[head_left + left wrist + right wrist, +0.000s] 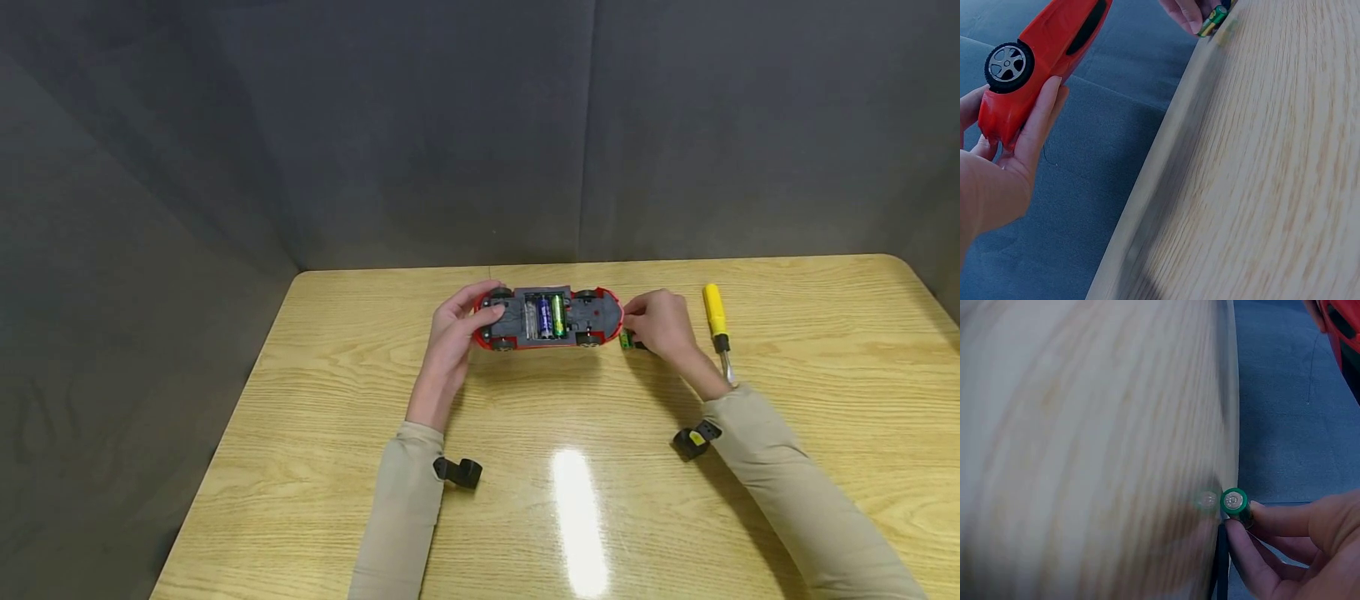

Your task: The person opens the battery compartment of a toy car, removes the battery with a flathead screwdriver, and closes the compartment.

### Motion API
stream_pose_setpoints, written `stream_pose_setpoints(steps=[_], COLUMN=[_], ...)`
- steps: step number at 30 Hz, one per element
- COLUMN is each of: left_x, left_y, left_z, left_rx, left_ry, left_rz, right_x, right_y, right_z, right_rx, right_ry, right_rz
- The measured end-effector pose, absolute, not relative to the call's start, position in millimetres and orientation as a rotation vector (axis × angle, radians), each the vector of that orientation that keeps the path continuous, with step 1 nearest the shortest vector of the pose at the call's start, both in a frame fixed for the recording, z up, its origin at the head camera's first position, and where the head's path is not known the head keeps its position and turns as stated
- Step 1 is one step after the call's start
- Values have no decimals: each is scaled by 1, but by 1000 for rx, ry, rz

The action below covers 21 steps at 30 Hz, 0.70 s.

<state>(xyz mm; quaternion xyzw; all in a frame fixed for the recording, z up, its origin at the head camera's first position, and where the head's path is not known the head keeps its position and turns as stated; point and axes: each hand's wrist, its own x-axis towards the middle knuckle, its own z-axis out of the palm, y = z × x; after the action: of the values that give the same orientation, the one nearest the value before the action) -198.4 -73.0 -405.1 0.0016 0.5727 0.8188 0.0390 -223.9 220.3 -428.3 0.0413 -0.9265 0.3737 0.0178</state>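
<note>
My left hand (pixel 452 327) grips one end of a red toy car (pixel 600 315), holding it over the table with its dark underside toward the head camera. The thumb lies across the underside. In the open battery compartment (pixel 531 320), a blue battery (pixel 544 318) lies beside a green battery (pixel 558 316); the slot to their left shows bare. Past the car's other end, my right hand (pixel 663 323) pinches another green battery (pixel 1235 501) between thumb and fingers, low at the table surface. A thin black piece (pixel 1222 562) lies right beside that battery, partly covered by the hand.
A screwdriver (pixel 716 312) with a yellow handle lies to the right of my right hand. The wooden table (pixel 337 375) ends at the back against a dark cloth wall (pixel 435 150). A bright light reflection falls on the front middle of the tabletop.
</note>
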Motion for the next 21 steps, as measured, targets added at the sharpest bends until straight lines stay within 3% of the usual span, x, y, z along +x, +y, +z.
stream_pose_setpoints(steps=[21], left_x=[-199], left_y=[-71], left_z=[-407], left_rx=[-5], left_ry=[1735], left_rz=[2530], right_x=[-218], right_y=[219], right_z=[-412], right_rx=[242], right_ry=[-2775], right_rz=[951])
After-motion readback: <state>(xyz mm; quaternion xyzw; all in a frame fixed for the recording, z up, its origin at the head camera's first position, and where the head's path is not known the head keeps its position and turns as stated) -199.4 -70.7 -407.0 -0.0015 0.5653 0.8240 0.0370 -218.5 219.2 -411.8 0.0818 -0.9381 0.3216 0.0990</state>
